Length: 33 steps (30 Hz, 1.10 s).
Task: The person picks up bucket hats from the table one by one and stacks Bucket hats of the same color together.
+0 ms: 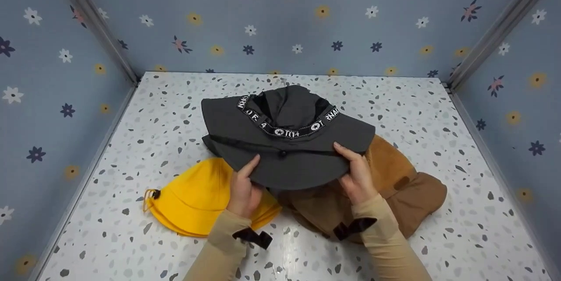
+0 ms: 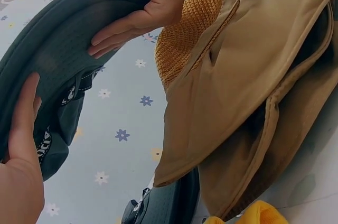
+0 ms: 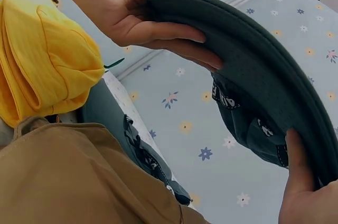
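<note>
A dark grey brimmed hat with a black band in white lettering is held up off the table. My left hand grips its near brim on the left, thumb on top and fingers beneath. On the right side of the same brim, my right hand pinches it likewise. Both wrist views show the fingers under the brim. Below lie a yellow hat with a cord and a brown hat with a tan woven part. Another dark hat rests behind these, mostly hidden in the head view.
The white speckled table carries the hats. Blue flowered panels enclose its back and both sides, with metal posts at the corners. Black straps hang from the sleeves near the wrists.
</note>
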Tool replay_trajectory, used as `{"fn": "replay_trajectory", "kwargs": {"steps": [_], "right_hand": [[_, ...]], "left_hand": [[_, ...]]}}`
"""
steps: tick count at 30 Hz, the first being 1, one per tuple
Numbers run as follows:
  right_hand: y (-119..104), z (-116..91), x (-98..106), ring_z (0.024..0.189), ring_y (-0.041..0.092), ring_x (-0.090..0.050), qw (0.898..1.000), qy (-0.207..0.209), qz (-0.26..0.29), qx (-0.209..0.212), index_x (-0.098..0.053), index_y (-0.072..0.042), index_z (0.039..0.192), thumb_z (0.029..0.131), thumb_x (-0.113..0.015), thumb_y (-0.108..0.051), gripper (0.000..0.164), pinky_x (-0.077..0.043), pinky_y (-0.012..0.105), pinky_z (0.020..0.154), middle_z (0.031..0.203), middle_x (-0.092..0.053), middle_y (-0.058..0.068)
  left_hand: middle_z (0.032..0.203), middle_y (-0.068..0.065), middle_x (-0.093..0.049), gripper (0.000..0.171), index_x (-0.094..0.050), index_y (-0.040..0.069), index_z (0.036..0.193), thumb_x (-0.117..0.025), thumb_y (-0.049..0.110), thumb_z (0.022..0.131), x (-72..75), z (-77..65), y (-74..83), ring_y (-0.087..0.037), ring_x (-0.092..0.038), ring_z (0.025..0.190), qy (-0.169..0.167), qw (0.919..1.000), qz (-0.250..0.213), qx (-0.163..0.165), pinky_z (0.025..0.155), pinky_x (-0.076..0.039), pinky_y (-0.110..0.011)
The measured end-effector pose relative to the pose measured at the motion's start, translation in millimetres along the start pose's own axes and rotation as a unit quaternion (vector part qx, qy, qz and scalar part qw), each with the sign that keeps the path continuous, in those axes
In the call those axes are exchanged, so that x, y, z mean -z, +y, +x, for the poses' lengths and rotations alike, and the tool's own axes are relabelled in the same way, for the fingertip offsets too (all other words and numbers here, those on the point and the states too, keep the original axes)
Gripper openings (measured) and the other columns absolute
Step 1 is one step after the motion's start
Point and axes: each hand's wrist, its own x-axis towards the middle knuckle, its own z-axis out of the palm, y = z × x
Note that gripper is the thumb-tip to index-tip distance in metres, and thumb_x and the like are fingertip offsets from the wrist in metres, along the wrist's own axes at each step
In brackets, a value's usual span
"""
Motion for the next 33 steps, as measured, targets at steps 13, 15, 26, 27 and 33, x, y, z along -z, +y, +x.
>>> {"fn": "replay_trajectory", "kwargs": {"steps": [13,15,26,27,33], "right_hand": [[10,-3,-4,0.107,0.015,-0.067,1.000,-0.004,0.029,-0.007,-0.049,-0.006,0.134,0.097,-0.053,0.006,0.040,-0.054,0.031,0.097,0.115,-0.070,0.004],[11,-3,-5,0.108,0.015,-0.067,0.999,-0.008,0.036,-0.007,-0.047,-0.006,0.137,0.098,-0.052,0.006,0.042,-0.054,0.031,0.098,0.116,-0.069,0.004],[19,-7,-10,0.112,0.016,-0.064,0.999,-0.006,0.034,0.010,-0.045,-0.007,0.139,0.095,-0.052,0.011,0.048,-0.053,0.032,0.100,0.123,-0.063,0.005],[20,-7,-10,0.112,0.017,-0.064,0.999,-0.005,0.030,0.011,-0.045,-0.007,0.139,0.094,-0.052,0.012,0.049,-0.053,0.032,0.099,0.123,-0.063,0.005],[20,-8,-12,0.112,0.019,-0.065,1.000,-0.006,0.000,0.017,-0.044,-0.006,0.138,0.092,-0.053,0.015,0.051,-0.054,0.034,0.099,0.124,-0.061,0.008]], "left_hand": [[0.131,0.000,-0.059,0.046,-0.040,0.006,0.142,-0.054,-0.001,0.099,-2.5,-2.4,-4.1,-0.013,-0.061,0.118,0.013,0.9998,-0.010,-0.015,0.105,-0.050,-0.032],[0.129,0.001,-0.061,0.045,-0.042,0.006,0.141,-0.056,0.000,0.098,-3.4,-3.3,-5.4,-0.014,-0.062,0.116,0.017,0.9997,-0.012,-0.012,0.103,-0.051,-0.032],[0.135,0.002,-0.057,0.046,-0.039,0.010,0.144,-0.052,0.002,0.101,-5.9,-5.0,-12.0,-0.013,-0.059,0.120,0.008,0.9997,-0.021,-0.002,0.109,-0.046,-0.034],[0.135,0.001,-0.057,0.046,-0.039,0.010,0.144,-0.051,0.001,0.100,-6.0,-4.9,-12.2,-0.013,-0.059,0.121,0.008,0.9997,-0.024,-0.003,0.110,-0.046,-0.034],[0.136,-0.002,-0.057,0.047,-0.039,0.007,0.144,-0.054,0.002,0.100,-6.2,-4.8,-10.4,-0.015,-0.060,0.120,0.014,0.9997,-0.019,-0.007,0.108,-0.047,-0.035]]}}
